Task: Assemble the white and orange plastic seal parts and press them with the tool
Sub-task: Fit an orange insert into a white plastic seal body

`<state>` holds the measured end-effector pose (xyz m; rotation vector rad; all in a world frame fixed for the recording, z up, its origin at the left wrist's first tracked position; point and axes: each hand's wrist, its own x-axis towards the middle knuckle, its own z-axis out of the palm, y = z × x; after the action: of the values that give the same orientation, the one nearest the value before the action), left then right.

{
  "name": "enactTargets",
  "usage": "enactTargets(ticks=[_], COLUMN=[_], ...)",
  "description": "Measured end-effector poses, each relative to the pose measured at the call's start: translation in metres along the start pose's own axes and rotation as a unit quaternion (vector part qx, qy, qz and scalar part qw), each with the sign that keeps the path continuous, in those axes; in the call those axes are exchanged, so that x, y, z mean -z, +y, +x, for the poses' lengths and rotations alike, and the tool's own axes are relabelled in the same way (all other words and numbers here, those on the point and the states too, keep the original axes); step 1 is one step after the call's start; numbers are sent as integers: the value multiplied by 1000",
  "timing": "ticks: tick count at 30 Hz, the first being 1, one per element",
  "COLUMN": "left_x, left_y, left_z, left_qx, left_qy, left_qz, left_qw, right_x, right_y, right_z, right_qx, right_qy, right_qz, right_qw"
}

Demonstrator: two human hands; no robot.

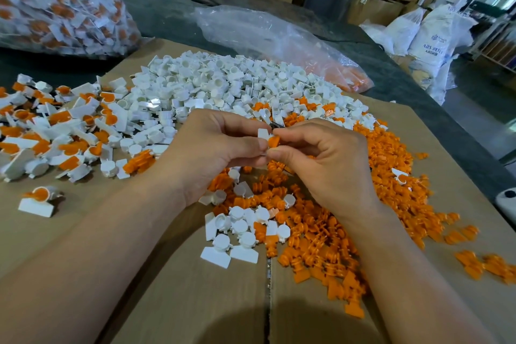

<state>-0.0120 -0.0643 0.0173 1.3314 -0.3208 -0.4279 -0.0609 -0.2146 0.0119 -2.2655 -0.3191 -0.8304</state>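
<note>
Fingers (237, 123) of the left hand (220, 145) curl in and pinch a white part (262, 133) at thumb and forefinger. The right hand (329, 159) pinches an orange part (274, 141) the same way, its other fingers loosely bent beneath. The two parts meet in the gap between the hands, orange just to the right of white and touching it, held above the heaps. The orange piece seems to lie tilted, its upper end leaning away to the right, so seating it looks like a short push leftward by the right hand, which carries the insert. A small dark tip (276, 124) shows just above the joint; it may be the pressing tool, but too little is visible to say which hand has it. Under the hands, loose orange inserts (391, 176) spread to the right and white shells (223, 81) are heaped farther back, all on a cardboard sheet (167, 288). Joined seals (55, 126) lie to the left. Beyond, on the dark counter (167, 8), sit a slack clear bag (265, 33) and a full bag of finished seals (55, 0).
</note>
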Motion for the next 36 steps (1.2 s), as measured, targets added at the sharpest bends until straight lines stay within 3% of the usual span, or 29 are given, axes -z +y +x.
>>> enactTargets(ticks=[26,36], left_x=[-1,1], left_y=[-2,-1], left_z=[1,2], left_qx=[7,12], left_qy=[3,11], left_qz=[19,-29], left_qw=[1000,999], right_x=[3,1], right_y=[3,0], right_z=[1,1], right_qx=[22,33], right_qy=[-44,-30], right_qz=[-36,-43], right_qw=[998,998])
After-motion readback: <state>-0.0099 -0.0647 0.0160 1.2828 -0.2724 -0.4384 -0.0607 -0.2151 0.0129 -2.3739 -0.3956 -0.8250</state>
